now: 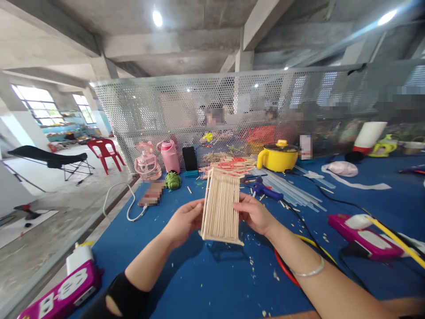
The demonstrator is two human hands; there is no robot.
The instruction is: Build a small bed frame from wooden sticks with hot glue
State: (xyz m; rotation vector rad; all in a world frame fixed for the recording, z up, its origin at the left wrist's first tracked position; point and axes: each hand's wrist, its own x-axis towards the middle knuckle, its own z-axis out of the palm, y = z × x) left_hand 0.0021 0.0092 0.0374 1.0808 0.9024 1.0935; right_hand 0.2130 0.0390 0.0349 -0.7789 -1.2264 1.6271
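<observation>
Held up over the blue table is a wooden stick panel (222,206), built of thin pale sticks laid side by side with crosswise sticks at its edges. My left hand (188,217) grips its left edge, the fingers partly hidden behind it. On the opposite edge, my right hand (254,212) pinches the panel with the thumb on the front. A blue glue gun (268,189) lies just beyond my right hand. Behind the panel, loose sticks with red ends (229,165) are heaped on the table.
Clear glue sticks (292,188) lie right of centre, near a yellow electric pot (280,157). Green yarn (173,180), a pink bottle (170,156) and a phone on a cable (152,193) are at left. Magenta power strips (368,237) and cables occupy the right. A perforated metal screen (166,106) stands behind.
</observation>
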